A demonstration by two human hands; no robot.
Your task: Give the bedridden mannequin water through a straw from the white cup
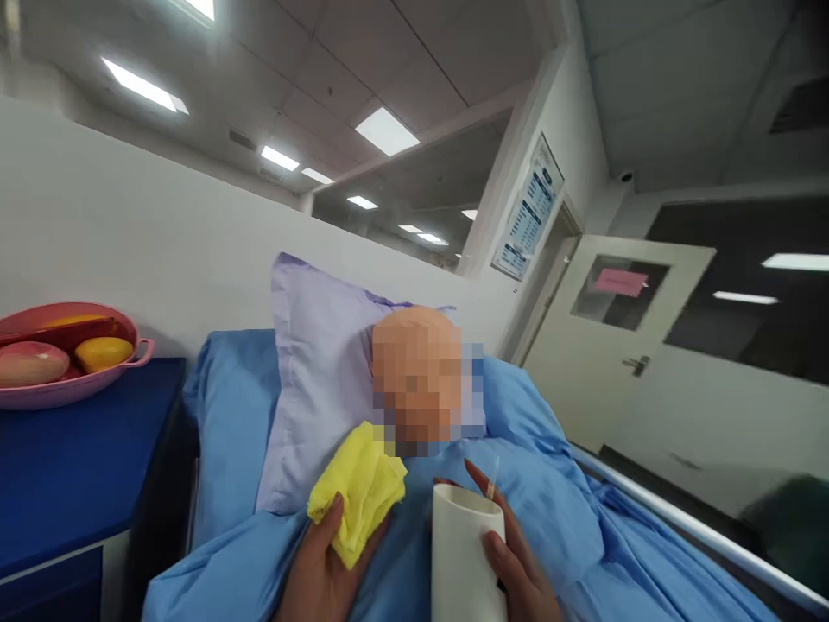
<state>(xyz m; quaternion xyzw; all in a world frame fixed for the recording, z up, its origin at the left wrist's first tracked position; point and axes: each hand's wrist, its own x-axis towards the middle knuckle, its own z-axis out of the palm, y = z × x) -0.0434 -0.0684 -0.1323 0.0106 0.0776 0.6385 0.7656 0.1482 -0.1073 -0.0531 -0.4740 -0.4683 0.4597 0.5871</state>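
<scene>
My left hand (322,572) grips a folded yellow cloth (357,492), held just below the chin of a figure (414,363) lying in the bed. My right hand (515,570) is wrapped round a white cup (463,553) with a thin clear straw (492,484) sticking up from its rim. The cup stands upright over the figure's chest. The figure's head rests on a lilac pillow (317,380) and a blue sheet (557,527) covers its body.
A blue bedside cabinet (71,458) at the left carries a pink bowl (133,341) with fruit. A metal bed rail (692,527) runs along the right. A white partition wall stands behind the bed and a door (609,345) is ajar at the right.
</scene>
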